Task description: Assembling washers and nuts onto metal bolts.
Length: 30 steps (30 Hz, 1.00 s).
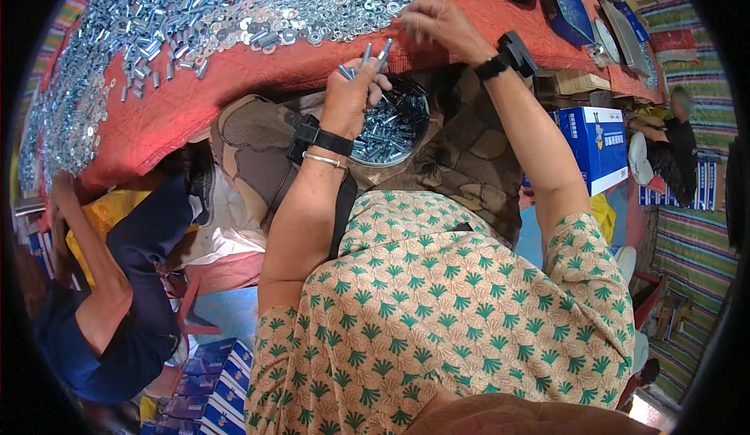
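Observation:
My left hand [355,95] is closed around a few shiny metal sleeves [383,53], which stick up past the fingers. It is held above a round bowl [427,122] in my lap, filled with similar metal pieces [391,134]. Over the front edge of the red-covered table [344,58] is my right hand [437,27], fingers bent and smeared by motion; I cannot tell whether anything is between them. Beside its fingertips lie loose flat washers [312,25]. Behind those spreads a large heap of metal sleeves [172,13].
A person [109,302] in dark clothes sits at the left, one hand at the heap's edge. Blue boxes [207,388] are stacked at lower left, and a blue-and-white carton [594,150] stands at right. Trays [569,13] sit at the table's right end, with another person [680,150] beyond.

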Motion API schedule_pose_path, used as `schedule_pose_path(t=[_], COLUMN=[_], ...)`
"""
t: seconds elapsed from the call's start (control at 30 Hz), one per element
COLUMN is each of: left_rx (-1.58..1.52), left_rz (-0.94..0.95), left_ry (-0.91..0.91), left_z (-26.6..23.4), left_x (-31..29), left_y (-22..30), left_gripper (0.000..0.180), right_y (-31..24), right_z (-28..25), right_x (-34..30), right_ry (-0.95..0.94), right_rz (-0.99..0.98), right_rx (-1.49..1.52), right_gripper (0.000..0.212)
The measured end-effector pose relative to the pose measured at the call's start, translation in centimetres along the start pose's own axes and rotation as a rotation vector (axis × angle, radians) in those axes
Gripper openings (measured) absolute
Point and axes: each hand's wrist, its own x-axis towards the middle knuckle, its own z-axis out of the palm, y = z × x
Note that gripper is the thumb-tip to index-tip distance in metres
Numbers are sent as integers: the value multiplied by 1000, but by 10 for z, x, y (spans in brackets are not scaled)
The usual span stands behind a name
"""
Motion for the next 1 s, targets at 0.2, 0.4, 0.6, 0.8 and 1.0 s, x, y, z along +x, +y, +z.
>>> schedule_pose_path(t=[0.2, 0.4, 0.6, 0.8, 1.0], left_rx=[-47, -84, -118, -135, -146], left_rz=[25, 52, 36, 13, 3], left_ry=[133, 127, 139, 117, 119], left_z=[3, 5, 6, 4, 5], left_x=[3, 10, 10, 12, 12], left_y=[2, 4, 5, 0, 3], left_gripper=[20, 20, 22, 25, 21], right_y=[40, 39, 36, 46, 36], right_z=[0, 1, -9, -14, -4], right_x=[41, 46, 37, 41, 42], right_ry=[239, 302, 305, 295, 252], right_rz=[-370, -505, -36, -61, -205], right_rx=[-414, -601, 129, 417, -318], right_gripper=[15, 14, 17, 15, 16])
